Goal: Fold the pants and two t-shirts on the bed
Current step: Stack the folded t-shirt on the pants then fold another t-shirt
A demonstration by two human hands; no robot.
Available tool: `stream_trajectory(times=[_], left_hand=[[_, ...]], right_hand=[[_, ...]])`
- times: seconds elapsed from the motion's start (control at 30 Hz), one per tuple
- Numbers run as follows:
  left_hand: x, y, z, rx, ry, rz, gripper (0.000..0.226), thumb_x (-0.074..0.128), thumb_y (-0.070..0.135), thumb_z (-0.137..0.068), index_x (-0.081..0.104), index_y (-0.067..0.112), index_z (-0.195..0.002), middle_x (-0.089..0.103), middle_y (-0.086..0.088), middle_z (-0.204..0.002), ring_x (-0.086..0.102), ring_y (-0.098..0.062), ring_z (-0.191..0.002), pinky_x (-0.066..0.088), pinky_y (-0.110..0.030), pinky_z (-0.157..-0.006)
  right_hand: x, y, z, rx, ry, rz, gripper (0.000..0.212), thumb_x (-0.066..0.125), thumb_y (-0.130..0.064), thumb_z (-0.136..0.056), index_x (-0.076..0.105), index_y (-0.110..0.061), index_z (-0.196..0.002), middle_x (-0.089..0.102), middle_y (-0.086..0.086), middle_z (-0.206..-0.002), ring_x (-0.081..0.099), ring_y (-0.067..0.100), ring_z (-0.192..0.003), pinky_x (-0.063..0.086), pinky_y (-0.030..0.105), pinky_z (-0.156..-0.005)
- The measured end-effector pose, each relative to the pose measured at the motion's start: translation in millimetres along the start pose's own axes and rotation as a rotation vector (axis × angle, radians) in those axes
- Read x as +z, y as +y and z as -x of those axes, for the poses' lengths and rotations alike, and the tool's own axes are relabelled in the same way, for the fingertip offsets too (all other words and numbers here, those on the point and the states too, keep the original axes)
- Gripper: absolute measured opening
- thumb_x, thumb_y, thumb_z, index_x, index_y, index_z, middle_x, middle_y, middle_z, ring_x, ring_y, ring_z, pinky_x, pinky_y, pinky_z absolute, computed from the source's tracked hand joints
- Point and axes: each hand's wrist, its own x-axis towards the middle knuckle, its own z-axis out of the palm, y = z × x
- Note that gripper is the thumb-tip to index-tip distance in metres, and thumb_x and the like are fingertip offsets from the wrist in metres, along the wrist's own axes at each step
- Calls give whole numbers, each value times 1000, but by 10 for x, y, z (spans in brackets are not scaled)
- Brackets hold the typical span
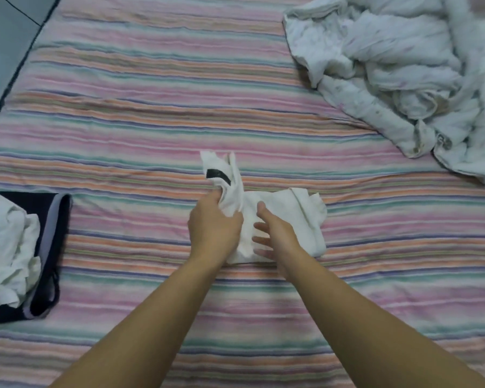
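— Where's the white t-shirt [286,217]?

— Mid-bed, on the striped sheet [151,121]. The left hand [214,222] is clenched round one end, lifting it; the right hand [275,236] lies spread flat on the bundle.

— And the others?

— At the left edge, a crumpled white garment [7,245], possibly the second shirt, sits atop the dark pants [51,247]. A rumpled blanket [403,68] lies far right.

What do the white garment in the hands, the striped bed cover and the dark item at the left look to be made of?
White garment: soft matte knit, probably cotton, since it creases limply. Striped bed cover: woven or terry-like cloth with a dull, slightly fuzzy look. Dark item: smoother dark fabric with a pale band, possibly synthetic; the fibre cannot be told.
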Motion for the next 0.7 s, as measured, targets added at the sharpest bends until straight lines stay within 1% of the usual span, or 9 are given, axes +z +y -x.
stream_trajectory(times=[0.1, 0.23, 0.33, 0.4, 0.47, 0.5, 0.6, 0.63, 0.7], left_hand=[[383, 382, 183, 115, -178, 33, 43, 68, 20, -84, 62, 26, -126, 69, 8, -109, 62, -12, -90, 52, -24, -74], [805, 438, 289, 128, -496, 95, 53, 70, 15, -85, 58, 27, -135, 67, 2, -119, 62, -12, -108, 52, -29, -96], [888, 150, 127, 45, -258, 70, 45, 70, 17, -85, 63, 22, -129, 65, 1, -127, 60, -16, -117, 47, -30, -99], [868, -119, -23, -147, -74, 94, 51, 72, 23, -83, 57, 20, -132, 60, -3, -132, 57, -23, -119, 46, -34, -99], [842, -356, -133, -400, -22, 240, 61, 78, 29, -78, 51, 17, -131, 58, -6, -131, 59, -28, -111, 51, -41, -94], [829, -436, -165, -522, -27, 361, 57, 80, 30, -76, 52, 15, -124, 62, -7, -121, 63, -27, -101, 55, -41, -84], [833, -592, -284, -682, -120, 590, 54, 84, 28, -71, 59, 8, -114, 70, -10, -101, 70, -27, -83, 58, -37, -59], [849, -624, -319, -696, -167, 603, 63, 87, 27, -65, 59, 7, -118, 72, -11, -105, 72, -29, -85, 60, -41, -58], [873, -645, -375, -662, -217, 579, 69, 87, 21, -61, 58, 7, -122, 72, -13, -112, 73, -32, -89, 61, -48, -65]], right_hand=[[-388, -122, -17, 24, 44, -218, 61, 48, -67, -89, 67, -18, -118, 72, 5, -115, 70, 23, -95, 58, 39, -85], [-954, -127, -140, 28, 178, -258, 53, 56, -62, -88, 67, -18, -115, 72, 5, -100, 68, 19, -81, 56, 33, -69], [-1301, 56, -328, 60, 349, -38, 52, 73, -43, -82, 65, -8, -121, 69, 9, -115, 65, 27, -95, 52, 37, -75], [-1442, 155, -401, 57, 381, 62, 55, 77, -35, -80, 61, -7, -125, 64, 9, -125, 59, 27, -103, 46, 37, -83], [-1493, 204, -461, 84, 336, -6, 72, 78, -41, -78, 50, -9, -136, 58, 7, -127, 54, 29, -112, 44, 40, -92], [-1485, 209, -480, 108, 298, -52, 76, 78, -45, -78, 47, -11, -139, 57, 4, -121, 55, 28, -110, 45, 41, -91], [-1416, 191, -568, 161, 160, -125, 56, 73, -50, -82, 61, -15, -124, 65, -1, -92, 62, 18, -75, 49, 29, -59], [-1380, 186, -604, 181, 142, -147, 47, 72, -48, -83, 64, -17, -117, 67, -1, -86, 64, 17, -67, 50, 26, -50], [-1243, 166, -651, 237, 125, -172, 36, 69, -47, -86, 66, -19, -108, 71, 0, -83, 67, 17, -65, 52, 26, -50]])
